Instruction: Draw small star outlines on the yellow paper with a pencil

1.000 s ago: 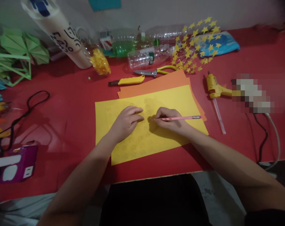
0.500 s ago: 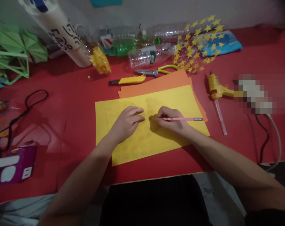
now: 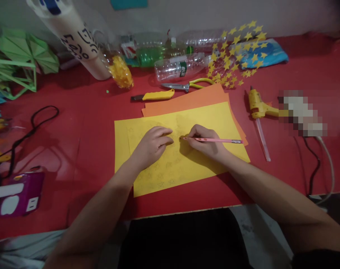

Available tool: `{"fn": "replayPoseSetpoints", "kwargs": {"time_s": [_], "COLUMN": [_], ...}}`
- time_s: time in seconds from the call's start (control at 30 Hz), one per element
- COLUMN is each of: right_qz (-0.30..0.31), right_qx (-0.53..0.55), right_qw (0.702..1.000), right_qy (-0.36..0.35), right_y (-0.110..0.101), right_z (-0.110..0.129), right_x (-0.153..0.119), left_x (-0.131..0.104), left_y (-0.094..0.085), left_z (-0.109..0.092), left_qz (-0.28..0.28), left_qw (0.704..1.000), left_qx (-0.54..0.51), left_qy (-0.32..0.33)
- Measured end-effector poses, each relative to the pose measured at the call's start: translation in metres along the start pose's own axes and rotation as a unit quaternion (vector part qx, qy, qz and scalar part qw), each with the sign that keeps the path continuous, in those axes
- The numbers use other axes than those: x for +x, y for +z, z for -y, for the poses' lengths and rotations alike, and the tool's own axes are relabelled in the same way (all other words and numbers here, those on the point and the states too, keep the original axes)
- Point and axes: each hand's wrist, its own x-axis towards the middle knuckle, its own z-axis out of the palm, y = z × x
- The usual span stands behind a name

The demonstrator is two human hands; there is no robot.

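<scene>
My right hand (image 3: 205,141) is closed around a pink pencil (image 3: 220,140), its tip down at the yellow paper (image 3: 203,116). Small pencilled stars cover the left and middle of that sheet in rows. Resting on the paper, fingers apart and pointing toward the pencil tip, my left hand (image 3: 154,144) holds nothing. Orange sheets (image 3: 183,101) stick out from under the yellow one at the back. Just beyond them lie a yellow box cutter (image 3: 158,96) and yellow-handled scissors (image 3: 177,86).
Clear plastic bottles (image 3: 170,69) lie along the wall, beside a cluster of yellow stars (image 3: 228,59). A yellow glue gun (image 3: 256,104) is on the right. At the left are a tall tumbler (image 3: 82,45), a black cable (image 3: 32,127) and a purple box (image 3: 21,192).
The pencil tip has shifted very slightly on the paper. My left hand stays in place, and the whole view has moved a few pixels.
</scene>
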Motion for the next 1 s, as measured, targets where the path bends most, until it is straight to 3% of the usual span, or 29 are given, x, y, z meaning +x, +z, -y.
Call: {"fn": "replayPoseSetpoints", "kwargs": {"time_s": [0.53, 1.0], "right_qz": [0.017, 0.037], "right_qx": [0.001, -0.003], "right_qw": [0.999, 0.999], "right_qy": [-0.032, -0.015], "right_y": [-0.0018, -0.0043], "right_z": [-0.0002, -0.0024], "right_x": [0.0009, 0.0004], "left_x": [0.0002, 0.0003], "left_y": [-0.0011, -0.0007], "left_z": [0.0002, -0.0003], "left_qz": [0.008, 0.003], "left_qw": [1.0, 1.0], "left_qx": [0.003, -0.005], "left_qy": [0.0, 0.003]}}
